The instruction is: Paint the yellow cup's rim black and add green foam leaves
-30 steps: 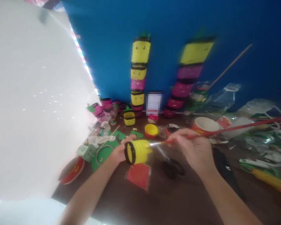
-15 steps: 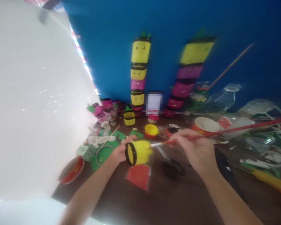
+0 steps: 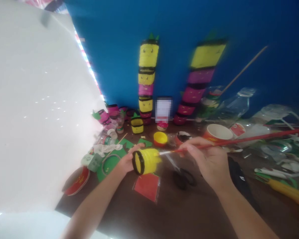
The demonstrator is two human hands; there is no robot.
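Observation:
My left hand (image 3: 127,162) grips a yellow-painted plastic bottle piece (image 3: 149,161) with a black rim, tilted on its side above the table. Its fingers are partly hidden behind the piece. In my right hand (image 3: 209,159) is a long red paintbrush (image 3: 239,140), pinched near its bristle end. The brush tip touches, or almost touches, the right end of the yellow piece. Beyond them stands a small cup of yellow paint (image 3: 160,138). Below lie a red paper square (image 3: 147,187) in a clear sleeve and black-handled scissors (image 3: 183,177).
Two tall stacks, one mostly yellow (image 3: 147,78) and one mostly purple (image 3: 195,94), rise by the blue wall. Clear plastic bottles (image 3: 239,103) and a paper cup (image 3: 218,132) crowd the right. Green sheets (image 3: 114,162) and a red bowl (image 3: 77,181) lie left.
The yellow bottle piece and the brush have shifted very slightly left in view. Both hands keep their holds, and the brush tip stays at the piece's right end.

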